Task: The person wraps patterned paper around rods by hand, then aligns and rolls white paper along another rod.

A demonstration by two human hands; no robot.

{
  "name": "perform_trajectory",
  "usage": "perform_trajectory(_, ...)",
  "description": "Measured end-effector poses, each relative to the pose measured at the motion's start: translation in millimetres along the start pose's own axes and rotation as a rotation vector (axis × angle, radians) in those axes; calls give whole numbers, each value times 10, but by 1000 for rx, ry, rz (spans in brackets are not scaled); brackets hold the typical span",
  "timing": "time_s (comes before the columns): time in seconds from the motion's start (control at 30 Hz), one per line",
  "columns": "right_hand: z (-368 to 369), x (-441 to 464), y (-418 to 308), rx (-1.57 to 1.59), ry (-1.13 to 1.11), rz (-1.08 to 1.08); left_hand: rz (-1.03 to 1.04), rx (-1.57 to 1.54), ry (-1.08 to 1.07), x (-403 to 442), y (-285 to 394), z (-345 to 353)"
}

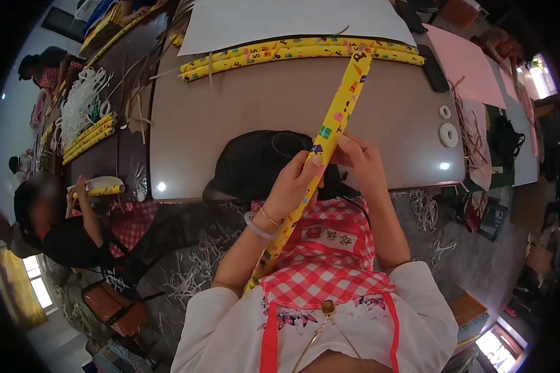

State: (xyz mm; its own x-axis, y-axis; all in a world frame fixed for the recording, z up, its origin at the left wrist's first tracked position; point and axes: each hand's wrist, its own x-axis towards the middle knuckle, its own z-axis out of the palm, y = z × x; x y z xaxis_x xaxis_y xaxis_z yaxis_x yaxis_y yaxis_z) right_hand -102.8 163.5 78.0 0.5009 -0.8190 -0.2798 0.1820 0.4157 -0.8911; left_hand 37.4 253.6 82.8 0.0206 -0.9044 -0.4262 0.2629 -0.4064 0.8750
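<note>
Steadying the roll (343, 102) aslant over the surface (199, 124)'s near edge, the left hand (294, 178) clamps its grip round it, probably so the right hand (364, 158) can work its side; can't tell whether that grip's closed.

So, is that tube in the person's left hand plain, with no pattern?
No, the yellow tube in the left hand is printed with colourful shapes and letters.

The person wears a white short-sleeved top (230, 336) with pink-and-purple floral print, under a red-and-white checked apron (323, 283) with red straps (394, 320) and a printed patch (328, 236). A gold-toned necklace (314, 340) has a brownish pendant (328, 306). Behind the left hand (294, 180) are a pale bangle (255, 227) and thin bracelet (269, 217).
</note>
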Motion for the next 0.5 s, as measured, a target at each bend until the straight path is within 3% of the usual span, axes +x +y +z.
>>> perform_trajectory(0.07, 3, -11, 30, -263, 46, -101, -10, -11, 17, 15, -8, 0)
perform_trajectory(0.17, 32, -15, 64, -309, 146, -205, -8, -13, 40, 20, -26, 28)
perform_trajectory(0.5, 80, -46, 24, -552, 101, -245, 36, 19, 51, 39, -148, 17)
